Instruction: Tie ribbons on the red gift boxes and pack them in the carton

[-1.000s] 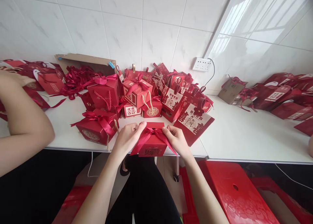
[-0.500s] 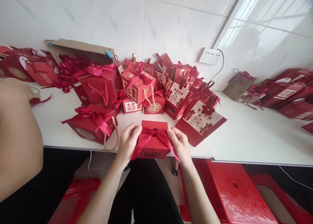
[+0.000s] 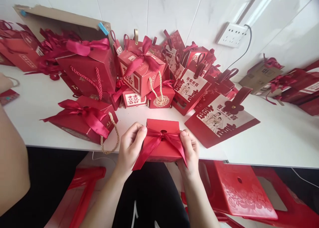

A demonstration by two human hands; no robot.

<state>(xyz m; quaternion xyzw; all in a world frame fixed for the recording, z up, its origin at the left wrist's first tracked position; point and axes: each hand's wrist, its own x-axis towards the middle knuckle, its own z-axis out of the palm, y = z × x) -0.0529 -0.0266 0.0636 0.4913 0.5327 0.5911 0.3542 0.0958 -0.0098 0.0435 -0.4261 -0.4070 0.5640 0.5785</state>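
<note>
While my left hand [image 3: 132,145] and right hand [image 3: 189,150] pinch opposite sides of the box [image 3: 163,152] at the table's [image 3: 271,135] front edge, its ribbon [image 3: 151,144] lies knotted on top. I judge this to be straightening; the next move calls for light, even fingers.

Satiny ribbon [image 3: 146,151], glossy stool [image 3: 249,196] (plastic, clearly).

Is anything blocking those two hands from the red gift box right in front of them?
Nothing visible is in the way: the left hand and right hand hold the red gift box by its sides, with its ribbon bow between their thumbs.
</note>
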